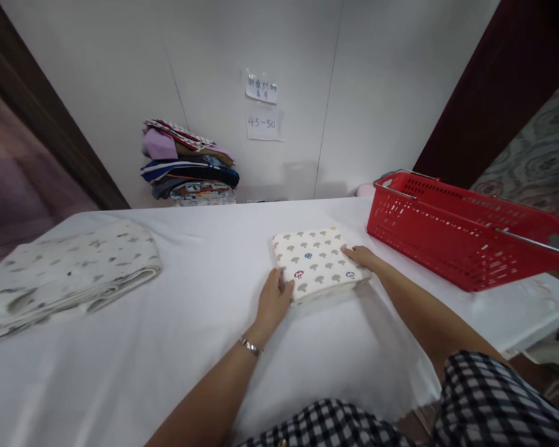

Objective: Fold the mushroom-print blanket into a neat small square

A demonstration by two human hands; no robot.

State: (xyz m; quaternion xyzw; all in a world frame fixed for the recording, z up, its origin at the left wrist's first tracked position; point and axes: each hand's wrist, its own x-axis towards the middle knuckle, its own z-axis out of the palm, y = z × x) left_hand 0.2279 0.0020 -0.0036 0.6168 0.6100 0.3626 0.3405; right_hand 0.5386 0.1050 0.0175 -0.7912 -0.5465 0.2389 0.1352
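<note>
A white cloth with a mushroom print [314, 257] lies folded into a neat rectangular packet on the white-covered table [205, 360]. My left hand [274, 298] grips its near left edge, the thumb at the front corner and the fingers along the side. At the opposite edge, my right hand [361, 256] holds the packet with its fingertips on the top. The undersides of both grips are hidden. Farther left lies another white printed cloth [88, 261], loosely folded in layers, with neither hand on it.
A red plastic basket [423, 242] with metal handles stands on the right side of the table. Beyond the far edge rises a stack of folded clothes [190, 167] against the pale wall. Two paper notes [261, 123] are stuck on that wall.
</note>
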